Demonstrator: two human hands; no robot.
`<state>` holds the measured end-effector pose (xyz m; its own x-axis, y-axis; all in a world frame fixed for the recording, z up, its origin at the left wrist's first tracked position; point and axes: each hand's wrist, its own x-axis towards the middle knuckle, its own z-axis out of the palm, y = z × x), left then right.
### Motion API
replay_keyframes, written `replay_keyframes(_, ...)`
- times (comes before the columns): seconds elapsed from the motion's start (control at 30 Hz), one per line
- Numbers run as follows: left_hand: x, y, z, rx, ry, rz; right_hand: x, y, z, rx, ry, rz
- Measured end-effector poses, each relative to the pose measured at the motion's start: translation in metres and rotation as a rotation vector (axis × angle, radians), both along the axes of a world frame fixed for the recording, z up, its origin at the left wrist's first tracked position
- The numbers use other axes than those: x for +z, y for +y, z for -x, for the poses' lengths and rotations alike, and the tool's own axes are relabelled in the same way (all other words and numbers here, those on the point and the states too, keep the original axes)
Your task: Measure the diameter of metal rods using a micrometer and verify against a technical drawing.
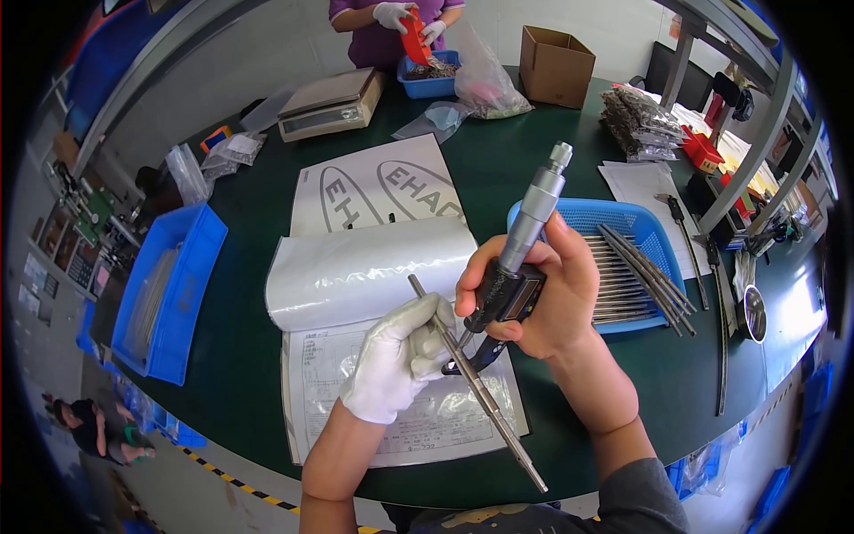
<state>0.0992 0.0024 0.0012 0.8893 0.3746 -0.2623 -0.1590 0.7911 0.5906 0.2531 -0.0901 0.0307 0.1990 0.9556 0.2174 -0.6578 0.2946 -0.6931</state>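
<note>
My left hand [391,365], in a white glove, pinches a slim stepped metal rod [487,400] near its upper end. The rod slants down to the right across the papers. In my bare right hand [574,294] is a digital micrometer [534,214], its silver thimble pointing up and its black frame low beside the left fingers. The rod passes through the micrometer's gap; whether both measuring faces touch it I cannot tell. Beneath both hands lie a printed drawing sheet [329,383] and a folder [374,267] with a curled plastic sleeve.
A light-blue basket [663,233] of metal rods stands right of my right hand. Long calipers [719,329] and a metal cup [753,313] lie farther right. A blue bin [191,303] is at left. Across the table, a gloved co-worker [378,49] holds a red scoop near a scale [325,102].
</note>
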Motion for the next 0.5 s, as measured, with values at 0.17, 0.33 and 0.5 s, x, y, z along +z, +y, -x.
replay_keyframes(0.17,0.0022,-0.0028,-0.0021,0.017,0.036,0.008,-0.0047,0.0007,-0.0007,0.012,-0.071,-0.039)
replay_keyframes(0.33,0.0038,-0.0030,-0.0041,-0.040,-0.009,0.105,-0.0037,-0.0021,-0.0018,0.004,-0.108,-0.045)
replay_keyframes(0.5,0.0004,-0.0014,-0.0013,0.008,0.029,0.126,-0.0023,-0.0013,-0.0014,0.015,-0.135,-0.039)
